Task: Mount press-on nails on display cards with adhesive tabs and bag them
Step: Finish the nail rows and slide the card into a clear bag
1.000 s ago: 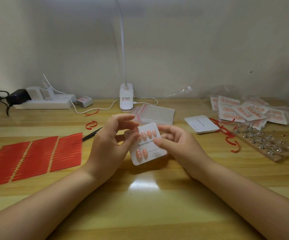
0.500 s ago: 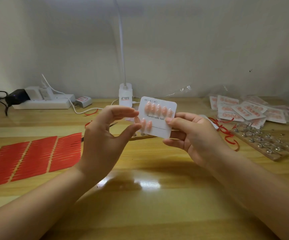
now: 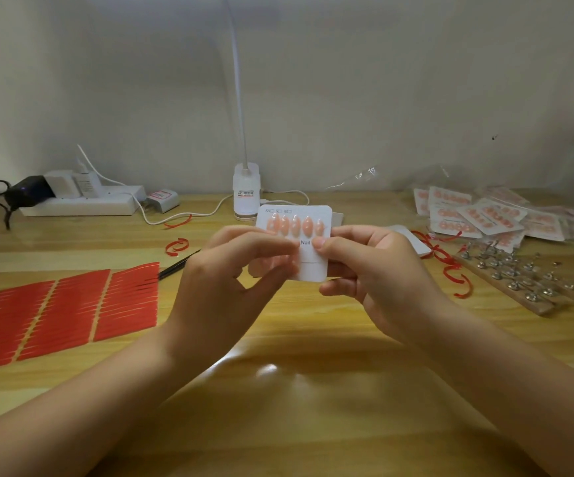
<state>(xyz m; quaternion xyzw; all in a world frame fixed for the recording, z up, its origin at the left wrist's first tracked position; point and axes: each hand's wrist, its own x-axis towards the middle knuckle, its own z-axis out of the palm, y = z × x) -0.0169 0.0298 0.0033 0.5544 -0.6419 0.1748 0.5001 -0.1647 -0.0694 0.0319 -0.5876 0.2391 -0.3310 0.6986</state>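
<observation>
Hands meet above the middle of the pale wooden table (image 3: 278,390), both holding one white rounded-corner display card (image 3: 313,266) upright, facing the camera. The right hand (image 3: 382,280) pinches the card's right edge, thumb on the face and fingers curled behind. The left hand (image 3: 223,287) curls over the card's left half, thumb and forefinger closing on the lower row, which it hides. A row of five peach almond-shaped press-on nails (image 3: 294,226) shows across the top.

This looks like a last check or press before bagging. To do it well, press each nail straight down onto its tab with a fingertip while the right hand's fingers back the card, so the card does not bend and lift the others. Keep the thumbs off the glossy faces.

At two o'clock lies a heap of finished bagged cards (image 3: 485,218); at three o'clock, a wooden strip of metal nail stands (image 3: 519,284). Red adhesive tab sheets (image 3: 65,311) lie at nine o'clock.
</observation>
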